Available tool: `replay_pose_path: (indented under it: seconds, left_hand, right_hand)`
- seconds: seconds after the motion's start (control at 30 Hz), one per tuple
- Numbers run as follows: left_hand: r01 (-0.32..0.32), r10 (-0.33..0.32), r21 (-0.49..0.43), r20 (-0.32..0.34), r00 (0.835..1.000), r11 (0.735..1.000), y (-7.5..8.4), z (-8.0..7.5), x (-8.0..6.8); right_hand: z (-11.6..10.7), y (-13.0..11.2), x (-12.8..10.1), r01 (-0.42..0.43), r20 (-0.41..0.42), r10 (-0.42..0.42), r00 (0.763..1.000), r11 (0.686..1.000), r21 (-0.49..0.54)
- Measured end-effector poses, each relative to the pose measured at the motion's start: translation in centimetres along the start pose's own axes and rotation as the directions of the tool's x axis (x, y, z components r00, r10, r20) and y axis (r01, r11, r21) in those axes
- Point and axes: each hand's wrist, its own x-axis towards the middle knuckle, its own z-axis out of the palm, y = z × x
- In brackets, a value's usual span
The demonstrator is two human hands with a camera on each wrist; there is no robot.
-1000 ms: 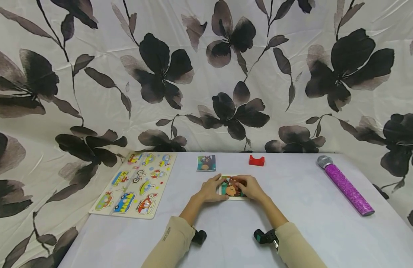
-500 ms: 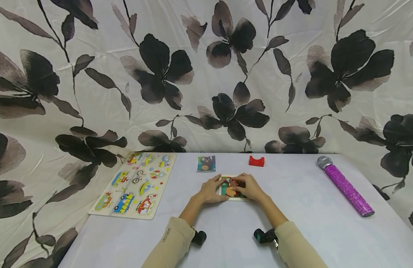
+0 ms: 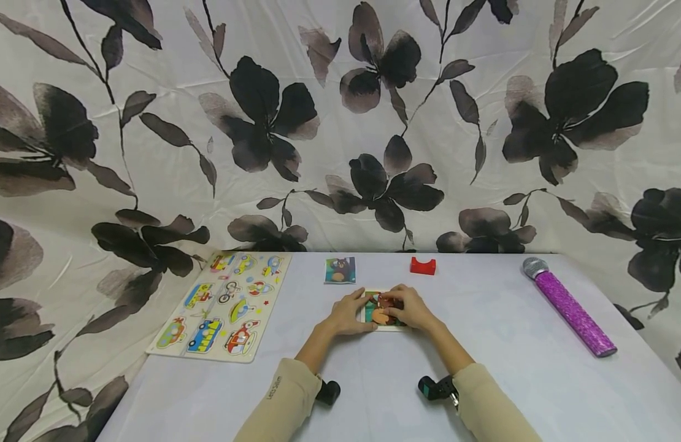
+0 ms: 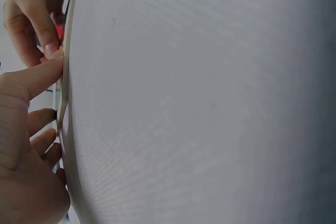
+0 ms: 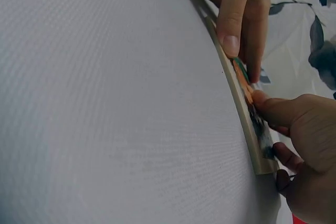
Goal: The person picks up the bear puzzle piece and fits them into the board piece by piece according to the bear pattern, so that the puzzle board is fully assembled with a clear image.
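Observation:
A small wooden puzzle board [image 3: 392, 328] with a bear picture lies flat on the white table between the hands. My left hand [image 3: 348, 314] holds it at the left side, thumb on the near edge and fingers towards the far edge. With bent fingers my right hand [image 3: 415, 310] pinches a puzzle piece at the board's right part, hiding most of that piece. In the right wrist view, the right thumb [image 5: 273, 107] rests on the picture surface, close to the left hand's fingertips. The left wrist view catches the board's thin pale edge [image 4: 65, 85] side-on.
Behind the board lie a bear picture card [image 3: 340, 270] and a red notched stand [image 3: 423, 266]. A large vehicle puzzle board [image 3: 219, 307] lies at left, and a purple glitter microphone [image 3: 575, 313] at right. Floral cloth [image 3: 373, 123] hangs behind the table.
Over the last second the right hand's fingers have shifted very slightly on the board. The left hand and the other things keep their places.

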Motion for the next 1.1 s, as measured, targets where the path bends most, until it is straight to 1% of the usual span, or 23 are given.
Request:
replay_pose_path:
  seconds: [0.17,0.37,0.5,0.57,0.77,0.93,1.1]
  left_hand:
    - [-0.007,0.007,-0.009,-0.001,1.000,1.000,-0.01,-0.05,0.04]
    - [-0.009,0.009,-0.020,-0.003,1.000,1.000,-0.06,-0.08,0.13]
    - [-0.004,0.004,-0.017,0.003,1.000,1.000,-0.03,-0.04,0.08]
    - [-0.002,0.002,-0.018,0.005,1.000,1.000,0.03,-0.02,0.04]
    - [-0.003,0.003,-0.022,0.004,1.000,1.000,0.12,-0.01,-0.01]
    - [0.003,-0.003,-0.016,0.001,1.000,1.000,0.03,-0.06,0.01]
    - [0.002,-0.002,-0.029,0.006,1.000,1.000,0.11,-0.18,-0.02]
  right_hand:
    - [-0.09,0.09,0.08,-0.014,0.012,0.014,1.000,1.000,0.012]
    - [-0.09,0.43,0.37,-0.086,0.008,0.086,0.996,0.996,0.038]
    - [-0.09,0.64,0.37,-0.084,0.011,0.084,0.996,0.995,0.045]
    - [-0.08,0.70,0.33,-0.081,0.011,0.081,0.997,0.996,0.038]
    - [-0.07,0.68,0.45,-0.124,0.012,0.124,0.992,0.992,0.017]
    - [-0.39,0.49,0.62,-0.098,0.049,0.098,0.994,0.995,0.002]
    - [-0.66,0.56,0.59,-0.039,0.073,0.040,0.997,0.999,-0.013]
